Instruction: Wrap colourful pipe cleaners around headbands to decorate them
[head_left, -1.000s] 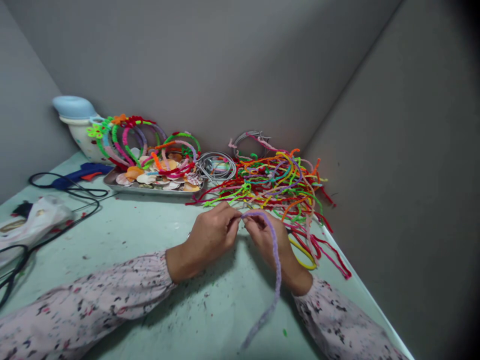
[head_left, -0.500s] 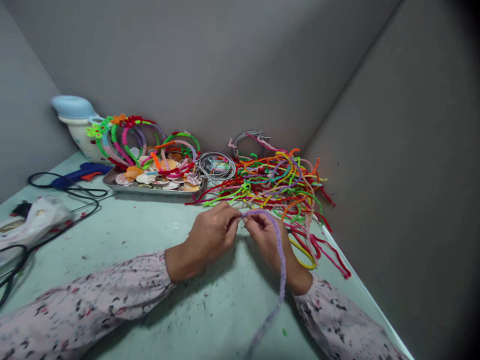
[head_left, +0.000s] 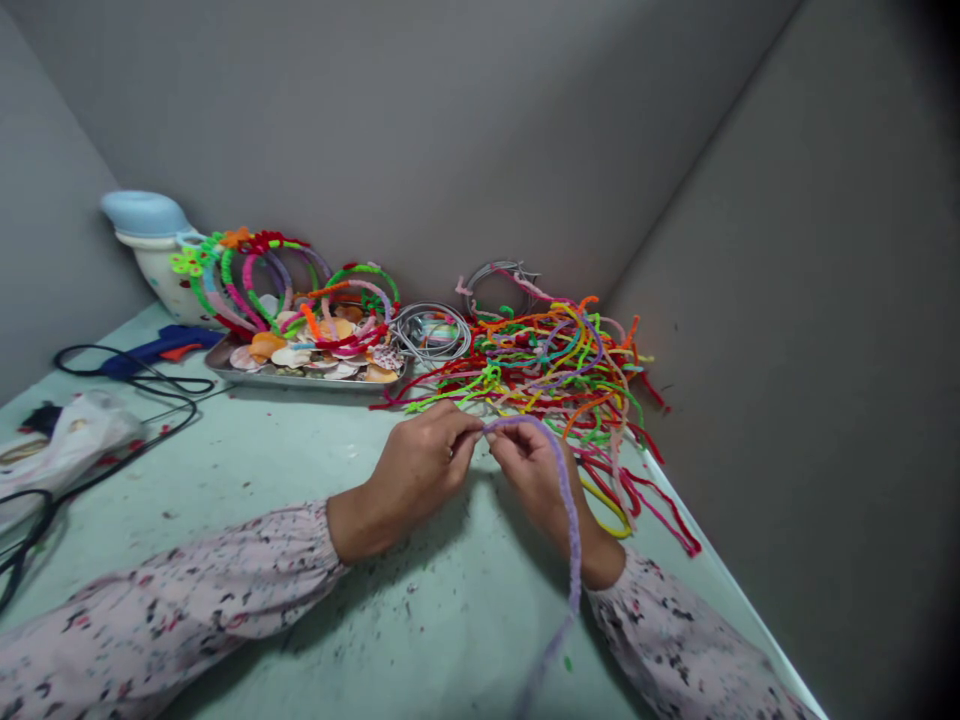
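Note:
A long purple pipe cleaner (head_left: 571,520) arches over my right wrist, and its loose length hangs toward the front of the table, blurred at the end. My left hand (head_left: 424,460) pinches its end between thumb and forefinger. Close beside, my right hand (head_left: 536,475) grips the same pipe cleaner with the fingertips, a small gap from the left ones. Just beyond both hands lies a tangled heap of colourful pipe cleaners (head_left: 547,360).
Shells and fuzzy-wrapped headbands fill a metal tray (head_left: 315,381). Left of it are a blue glue gun (head_left: 161,347), a black cord (head_left: 172,405), a plastic bag (head_left: 94,430) and a blue-lidded container (head_left: 150,235). Coiled grey wire (head_left: 433,332) lies right of the tray.
The hanging length of the purple pipe cleaner has swung a little to the right. Both hands stay in nearly the same place, still pinching it.

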